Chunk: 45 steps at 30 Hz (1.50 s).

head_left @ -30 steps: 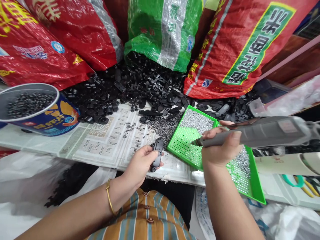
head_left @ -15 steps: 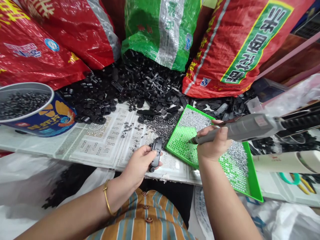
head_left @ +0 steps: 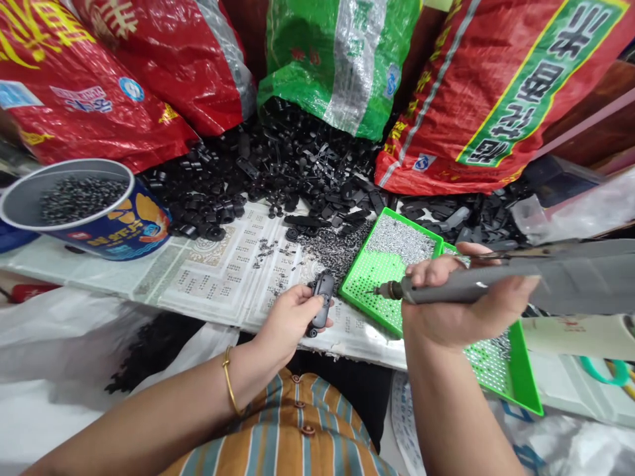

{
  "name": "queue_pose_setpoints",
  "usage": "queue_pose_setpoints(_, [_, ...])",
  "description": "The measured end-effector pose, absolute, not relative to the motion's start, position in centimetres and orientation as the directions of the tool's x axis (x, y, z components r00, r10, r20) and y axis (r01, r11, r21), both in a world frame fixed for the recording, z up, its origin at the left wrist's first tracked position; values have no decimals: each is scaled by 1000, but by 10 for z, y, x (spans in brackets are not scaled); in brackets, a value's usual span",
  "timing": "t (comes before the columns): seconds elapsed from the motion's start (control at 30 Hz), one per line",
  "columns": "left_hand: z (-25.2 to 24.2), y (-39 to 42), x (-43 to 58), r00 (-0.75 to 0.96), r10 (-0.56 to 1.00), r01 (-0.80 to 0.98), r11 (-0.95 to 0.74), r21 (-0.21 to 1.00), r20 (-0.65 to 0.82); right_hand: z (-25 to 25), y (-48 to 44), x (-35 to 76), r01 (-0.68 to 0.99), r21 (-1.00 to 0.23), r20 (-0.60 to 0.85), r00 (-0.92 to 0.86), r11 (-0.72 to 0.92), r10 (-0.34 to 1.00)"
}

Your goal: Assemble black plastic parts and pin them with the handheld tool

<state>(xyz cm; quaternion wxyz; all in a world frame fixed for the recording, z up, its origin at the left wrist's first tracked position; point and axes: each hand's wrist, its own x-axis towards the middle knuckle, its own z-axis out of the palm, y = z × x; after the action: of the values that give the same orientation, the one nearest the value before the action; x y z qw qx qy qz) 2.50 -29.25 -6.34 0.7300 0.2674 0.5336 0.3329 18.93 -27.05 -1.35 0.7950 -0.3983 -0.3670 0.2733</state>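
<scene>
The grey tool [head_left: 565, 281] is cut off by the right edge, its grip partly covered by the right hand [head_left: 459, 314]; the black part [head_left: 324, 287] is partly hidden by the left hand [head_left: 292, 320]. The green sack [head_left: 307, 73] is cropped above, and pieces [head_left: 82, 199] in the tub [head_left: 92, 243] are too small to be identified

At the back, a green sack [head_left: 302, 76] stands between red sacks [head_left: 446, 112]. A blue tub [head_left: 94, 244] sits on the bench's left [head_left: 69, 264]; at right, a teal ring [head_left: 620, 372] lies near a pale cylinder [head_left: 580, 336].
</scene>
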Motion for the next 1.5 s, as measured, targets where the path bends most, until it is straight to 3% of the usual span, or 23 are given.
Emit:
queue_pose_setpoints(0.17, [-66, -293, 26, 207, 794, -219, 607, 764, -571, -6, -282, 153, -240, -845, 343, 440, 477, 829])
queue_pose_setpoints(0.5, [-74, -293, 27, 211, 805, -255, 592, 764, -554, -14, -277, 139, -278, -852, 310, 415, 443, 855])
queue_pose_setpoints(1.13, [-74, -298, 31, 142, 849, -263, 528, 808, -509, -28, -282, 133, -340, -817, 434, 169, 466, 885])
queue_pose_setpoints(1.37, [-73, -296, 28, 233, 816, -242, 576, 781, -529, -16, -285, 140, -257, -874, 387, 146, 413, 911])
queue_pose_setpoints(1.5, [-67, -294, 23, 305, 758, -261, 648, 715, -576, 12, -288, 160, -93, -906, 367, 315, 414, 875])
